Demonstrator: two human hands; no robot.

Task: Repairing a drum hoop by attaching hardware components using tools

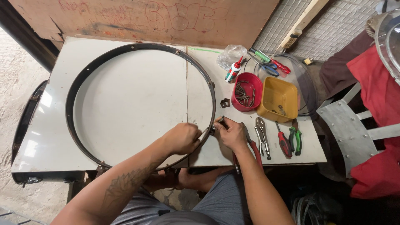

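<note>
The fingers (192,132) of the left hand (182,138) were curled shut against the inner edge of the black metal hoop (83,79), at its near right side, though whether they truly gripped it could not be told. The right hand (230,132), just outside the hoop at the same spot, pinched a small metal tool (219,120) against the rim. The hoop lay flat on the white tabletop (50,137). Right of the hoop sat a red tray of screws (246,92), a yellow tray (278,99), and locking pliers (262,135).
</note>
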